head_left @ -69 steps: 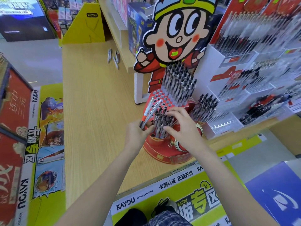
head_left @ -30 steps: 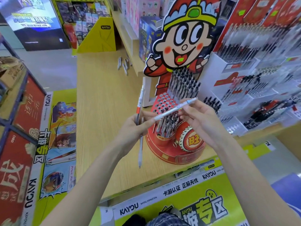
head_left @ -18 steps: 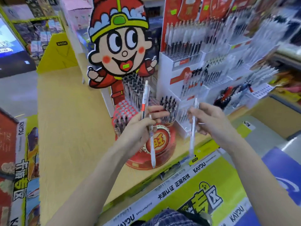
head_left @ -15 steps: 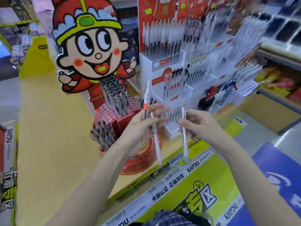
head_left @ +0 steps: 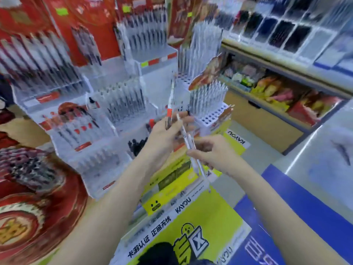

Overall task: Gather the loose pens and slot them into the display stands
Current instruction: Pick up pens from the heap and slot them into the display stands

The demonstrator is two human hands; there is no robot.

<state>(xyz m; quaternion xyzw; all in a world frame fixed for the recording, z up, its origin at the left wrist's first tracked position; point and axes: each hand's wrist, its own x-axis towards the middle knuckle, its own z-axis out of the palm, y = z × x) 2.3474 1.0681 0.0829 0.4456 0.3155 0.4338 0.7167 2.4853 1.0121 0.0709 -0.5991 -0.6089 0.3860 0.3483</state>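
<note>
My left hand [head_left: 164, 136] grips two pens: a white pen with an orange band [head_left: 170, 104] pointing up and a white pen [head_left: 184, 133] slanting down to the right. My right hand [head_left: 212, 152] pinches another white pen [head_left: 199, 166] that points down, right beside the left hand's slanted pen. Both hands are held in front of the tiered white display stands [head_left: 107, 119], full of upright pens. A small white stand [head_left: 212, 116] with open holes and a block of white pens sits just behind my hands. The view is blurred.
The red round pen stand [head_left: 36, 188] is at the lower left. A yellow KAYOU sign [head_left: 187, 222] runs along the shelf front below my arms. A shelf with snack packets [head_left: 277, 92] is at the right, above a blue floor mat [head_left: 305, 217].
My view has swung right, from the red cartoon stand to the white tiered stands. My right hand, holding its pen, has come close to the left hand's pens.
</note>
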